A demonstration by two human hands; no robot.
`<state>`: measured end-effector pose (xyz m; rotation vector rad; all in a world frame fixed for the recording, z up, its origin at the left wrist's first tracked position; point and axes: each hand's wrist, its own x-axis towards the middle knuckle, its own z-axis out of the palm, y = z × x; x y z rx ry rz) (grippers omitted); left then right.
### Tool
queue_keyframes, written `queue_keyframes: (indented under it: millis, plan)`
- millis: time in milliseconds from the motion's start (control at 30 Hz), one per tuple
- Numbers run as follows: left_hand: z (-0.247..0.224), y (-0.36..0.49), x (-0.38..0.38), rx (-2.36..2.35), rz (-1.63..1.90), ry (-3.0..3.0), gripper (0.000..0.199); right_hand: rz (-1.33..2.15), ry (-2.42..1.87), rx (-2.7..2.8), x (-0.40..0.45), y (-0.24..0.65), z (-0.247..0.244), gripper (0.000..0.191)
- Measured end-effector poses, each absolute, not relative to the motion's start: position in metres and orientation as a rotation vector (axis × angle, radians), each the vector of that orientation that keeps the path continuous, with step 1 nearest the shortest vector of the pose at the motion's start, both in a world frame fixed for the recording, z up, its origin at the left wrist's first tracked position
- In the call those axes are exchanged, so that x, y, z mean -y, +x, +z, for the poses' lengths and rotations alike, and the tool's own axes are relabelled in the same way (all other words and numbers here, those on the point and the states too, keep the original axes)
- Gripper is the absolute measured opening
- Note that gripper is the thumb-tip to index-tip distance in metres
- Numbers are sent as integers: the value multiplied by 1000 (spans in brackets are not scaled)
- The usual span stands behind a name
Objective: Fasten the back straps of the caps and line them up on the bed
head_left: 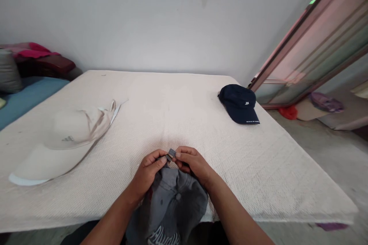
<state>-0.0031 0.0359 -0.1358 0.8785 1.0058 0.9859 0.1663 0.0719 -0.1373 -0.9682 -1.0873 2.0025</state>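
A grey baseball cap (184,203) with white lettering on its front hangs at the near edge of the table, its crown towards me and its back pointing away. My left hand (152,166) pinches the dark buckle (169,157) of the cap's back strap. Between thumb and fingers, my right hand (191,160) grips the grey end of the strap (172,152), right beside the buckle. Both hands are closed and nearly touch. The cap's brim runs out of view at the bottom.
On the white-covered table (161,111), a cream cap (63,138) lies at the left and a navy cap (240,103) at the back right. A pale wall (143,26) stands behind. Blue bedding (43,88) is at far left, a glass sliding door (310,46) at right.
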Motion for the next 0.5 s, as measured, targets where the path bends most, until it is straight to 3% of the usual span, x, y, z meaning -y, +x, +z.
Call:
queue_keyframes:
  millis: [500]
  plan:
    - [-138, -2, -34, -909, 1007, 741, 10, 2099, -887, 1044, -71, 166, -141, 15]
